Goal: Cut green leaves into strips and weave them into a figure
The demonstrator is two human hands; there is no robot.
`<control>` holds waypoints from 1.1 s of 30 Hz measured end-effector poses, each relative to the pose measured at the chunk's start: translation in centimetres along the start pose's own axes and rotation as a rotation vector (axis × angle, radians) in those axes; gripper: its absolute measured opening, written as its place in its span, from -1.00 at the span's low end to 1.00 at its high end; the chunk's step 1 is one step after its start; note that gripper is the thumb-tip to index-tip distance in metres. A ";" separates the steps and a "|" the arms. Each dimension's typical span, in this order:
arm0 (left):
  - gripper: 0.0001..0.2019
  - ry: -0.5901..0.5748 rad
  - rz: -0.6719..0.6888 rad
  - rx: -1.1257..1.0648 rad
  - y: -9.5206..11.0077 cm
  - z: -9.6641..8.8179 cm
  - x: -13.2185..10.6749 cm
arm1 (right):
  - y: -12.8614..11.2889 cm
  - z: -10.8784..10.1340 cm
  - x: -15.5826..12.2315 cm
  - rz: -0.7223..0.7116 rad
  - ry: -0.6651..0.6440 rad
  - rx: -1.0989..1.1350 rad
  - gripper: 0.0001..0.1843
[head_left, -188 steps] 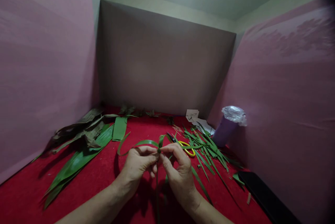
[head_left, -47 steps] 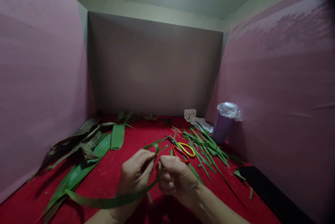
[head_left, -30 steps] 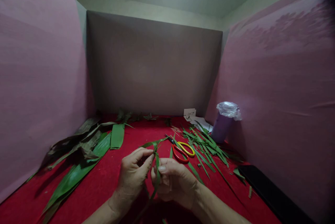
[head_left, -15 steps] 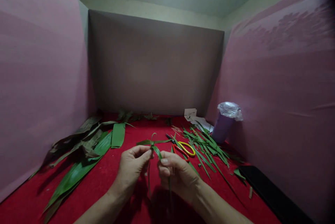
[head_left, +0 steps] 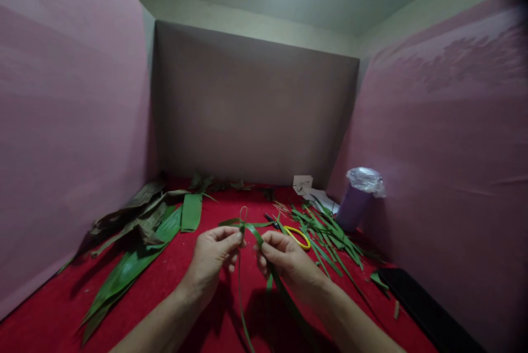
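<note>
Between thumb and fingers, my left hand (head_left: 216, 251) pinches the crossing of several narrow green leaf strips. A small loop (head_left: 243, 213) stands up from that crossing, and a thin strand (head_left: 241, 298) hangs below it. My right hand (head_left: 284, 251) is closed on a wider green leaf strip (head_left: 254, 232) that arches over from the crossing; its long tail runs down under the right wrist. Just behind my right hand lie scissors with a yellow handle loop (head_left: 300, 236), partly covered by the hand.
On the red cloth (head_left: 173, 303), large leaves (head_left: 132, 265) lie left, with a cut leaf piece (head_left: 192, 211) behind. To the right are cut strips (head_left: 330, 232), a purple cup (head_left: 352, 207) topped with clear plastic, white papers (head_left: 319, 198) and a long black object (head_left: 424, 303).
My right hand has shifted its grip and drawn the wider strip outward to the right. The loop above the crossing looks more closed. The red scissor handle is now hidden. The view has tilted slightly.
</note>
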State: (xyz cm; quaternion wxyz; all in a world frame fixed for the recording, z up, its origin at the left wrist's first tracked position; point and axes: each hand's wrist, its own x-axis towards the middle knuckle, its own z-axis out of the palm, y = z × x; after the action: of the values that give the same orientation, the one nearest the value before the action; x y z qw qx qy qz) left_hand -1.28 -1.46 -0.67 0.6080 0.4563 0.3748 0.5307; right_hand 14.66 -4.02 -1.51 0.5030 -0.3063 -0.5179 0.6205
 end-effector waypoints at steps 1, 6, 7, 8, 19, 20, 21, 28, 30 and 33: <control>-0.76 -0.012 0.000 0.007 0.0 0.0 0.0 | 0.0 0.1 0.1 -0.015 0.020 -0.042 -0.75; -0.77 -0.058 -0.015 0.013 -0.2 -0.1 0.1 | -0.5 0.5 0.6 -0.142 0.176 -0.286 -0.75; -0.77 -0.064 -0.017 0.011 -0.2 -0.1 0.1 | -0.8 0.7 0.6 -0.160 0.197 -0.313 -0.76; -0.77 -0.069 -0.020 0.010 -0.2 -0.1 0.0 | -1.0 0.8 0.5 -0.172 0.210 -0.333 -0.78; -0.81 -0.116 -0.061 -0.008 -0.5 -0.2 0.2 | -2.4 1.8 0.1 -0.546 0.317 -0.946 -0.85; -0.81 -0.111 -0.059 -0.009 -0.5 -0.2 0.3 | -2.7 1.6 -0.1 -0.595 0.301 -1.091 -0.79; -0.81 -0.105 -0.057 -0.010 -0.6 -0.3 0.4 | -3.0 1.4 -0.2 -0.631 0.274 -1.231 -0.76; -0.78 -0.079 -0.033 0.012 -0.7 -0.2 0.2 | -6.4 0.6 -0.4 -0.638 -0.003 -2.076 -0.78; -0.79 -0.079 -0.018 0.027 -0.7 -0.1 0.2 | -7.5 0.8 -0.2 -0.608 -0.113 -2.173 -0.82; -0.81 -0.084 0.006 0.051 -0.7 0.1 0.1 | -8.7 1.2 0.3 -0.567 -0.224 -2.183 -0.83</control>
State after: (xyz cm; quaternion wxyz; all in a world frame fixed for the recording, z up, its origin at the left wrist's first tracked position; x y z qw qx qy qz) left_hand -0.93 -1.45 -1.30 0.6098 0.4946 0.3611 0.5030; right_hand 16.13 -4.50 7.17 0.0402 -0.3959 -0.8751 -0.2753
